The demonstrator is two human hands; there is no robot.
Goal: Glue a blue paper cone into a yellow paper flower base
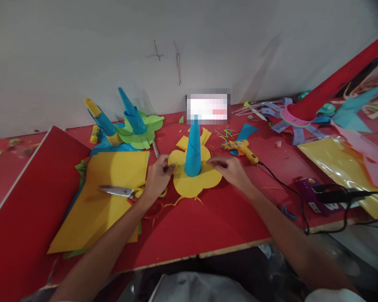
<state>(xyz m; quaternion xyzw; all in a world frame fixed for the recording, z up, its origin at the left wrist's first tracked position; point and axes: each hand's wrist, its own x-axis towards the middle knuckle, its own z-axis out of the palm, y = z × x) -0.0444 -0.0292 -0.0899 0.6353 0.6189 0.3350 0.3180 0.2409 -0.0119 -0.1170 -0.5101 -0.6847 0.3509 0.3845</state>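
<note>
A blue paper cone (193, 147) stands upright on a yellow flower-shaped paper base (193, 181) in the middle of the red table (214, 222). My left hand (157, 178) pinches the left edge of the yellow base with its fingers curled. On the other side, my right hand (229, 168) rests fingertips-down on the base's right edge. Both hands flank the cone without touching it.
Scissors (118, 191) lie on yellow paper sheets (107, 201) at the left. A yellow glue gun (242, 149) with a black cord lies right of the cone. Two more blue cones (134, 115) on green bases stand behind. A purple power strip (315, 195) sits at right.
</note>
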